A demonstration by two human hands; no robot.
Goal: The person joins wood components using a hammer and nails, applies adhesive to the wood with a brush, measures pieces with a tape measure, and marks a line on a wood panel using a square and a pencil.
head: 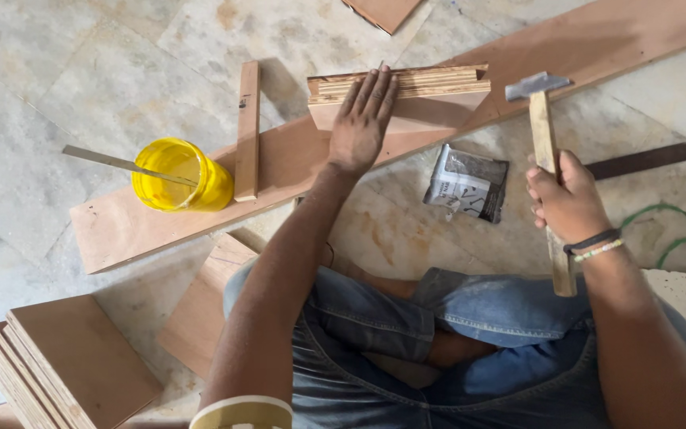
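**Hammer up, stack pinned: you're mid-nailing here**

So you're sitting cross-legged on the stone floor with your left hand (361, 119) pressed flat on a stack of plywood pieces (406, 94), fingers spread and straight, palm down, not wrapped around anything. That stack sits on the long plywood plank (279, 163) that runs diagonally from near left to far right across the floor

Your right hand (567, 199) is curled tight around the wooden handle of the hammer (544, 135), metal head raised just right of the stack and clear of it. Looks to me like the bracing-before-the-blow step. I can't make out a nail from here, so I'd say the next move calls for keeping those left fingers well back from wherever the head lands, and holding the stack square so it doesn't skid along the plank

Packages: there's a small crumpled grey and white packet (467, 184) on the floor between your hands, near side of the plank, dark printing on it. At the left end of the plank sits a yellow see-through tub (176, 176) with a flat stick (125, 164) resting across it, and a narrow wood strip (247, 131) stands just right of it. More plywood squares (65, 369) are piled near left
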